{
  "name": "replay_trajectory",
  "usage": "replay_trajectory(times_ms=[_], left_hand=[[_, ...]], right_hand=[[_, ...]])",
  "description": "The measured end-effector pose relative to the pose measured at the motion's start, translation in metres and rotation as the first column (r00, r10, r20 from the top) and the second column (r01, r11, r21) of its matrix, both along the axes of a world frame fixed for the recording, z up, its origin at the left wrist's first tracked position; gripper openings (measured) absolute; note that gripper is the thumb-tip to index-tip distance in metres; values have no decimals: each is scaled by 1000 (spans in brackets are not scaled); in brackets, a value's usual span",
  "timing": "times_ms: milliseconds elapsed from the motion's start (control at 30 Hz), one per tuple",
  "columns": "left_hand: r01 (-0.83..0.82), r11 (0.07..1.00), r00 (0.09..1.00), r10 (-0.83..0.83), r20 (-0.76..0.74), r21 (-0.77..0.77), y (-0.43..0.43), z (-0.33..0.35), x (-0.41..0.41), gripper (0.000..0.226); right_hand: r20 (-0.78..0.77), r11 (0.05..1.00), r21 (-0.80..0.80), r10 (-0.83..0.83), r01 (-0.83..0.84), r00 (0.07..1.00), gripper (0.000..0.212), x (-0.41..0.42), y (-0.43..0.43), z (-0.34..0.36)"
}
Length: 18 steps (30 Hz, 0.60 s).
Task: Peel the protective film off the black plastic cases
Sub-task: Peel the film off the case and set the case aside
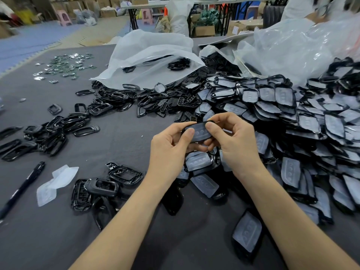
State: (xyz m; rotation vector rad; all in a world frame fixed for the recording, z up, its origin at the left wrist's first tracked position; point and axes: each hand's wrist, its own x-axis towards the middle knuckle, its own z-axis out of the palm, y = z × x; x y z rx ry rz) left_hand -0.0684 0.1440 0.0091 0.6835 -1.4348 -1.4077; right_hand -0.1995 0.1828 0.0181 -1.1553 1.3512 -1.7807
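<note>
Both hands hold one black plastic case point(199, 131) with a pale film on its face, above the middle of the grey table. My left hand point(169, 151) grips its left end, thumb on top. My right hand point(233, 141) pinches its right end, thumb pressed on the film. A large heap of film-covered black cases point(311, 123) fills the right side. Bare black frames point(109, 184) lie just left of my left forearm. Two peeled films point(56, 182) lie at the lower left.
A black pen point(23, 188) lies near the left edge. White plastic bags point(152, 55) sit at the back with more cases. Small green circuit boards point(66, 65) are scattered at the far left. More black frames point(48, 133) lie on the grey table point(120, 137).
</note>
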Motion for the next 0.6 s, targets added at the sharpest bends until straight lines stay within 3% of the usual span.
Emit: replay_trajectory(times_ms=[433, 600], left_hand=[[34, 999, 999, -34, 5, 42, 0, 2, 2, 18], [53, 998, 994, -49, 102, -33, -1, 2, 2, 25]], right_hand=[[-5, 1000, 16, -10, 10, 1000, 13, -1, 0, 0], [-17, 999, 30, -44, 45, 999, 12, -6, 0, 0]])
